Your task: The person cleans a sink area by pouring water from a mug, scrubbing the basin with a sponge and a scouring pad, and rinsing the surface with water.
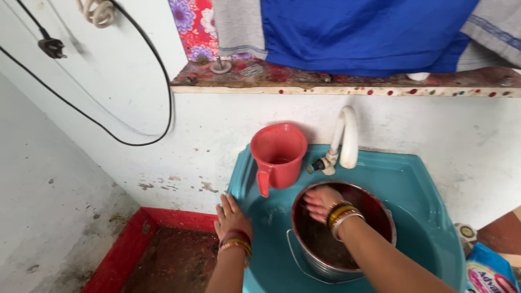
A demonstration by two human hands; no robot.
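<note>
Steel pot (347,255) in teal sink (423,184), lower right; right hand (321,202) inside, fingers loosely curled. Left hand (230,216) open, flat on sink rim. Red jug (278,154) beside tap (343,142).

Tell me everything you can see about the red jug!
The red jug looks like plastic, with a round open mouth and a handle facing the camera on its lower left. It stands upright on the back rim of the teal sink, left of the white tap, against the wall. Its inside looks dark. Neither hand touches it.
</note>
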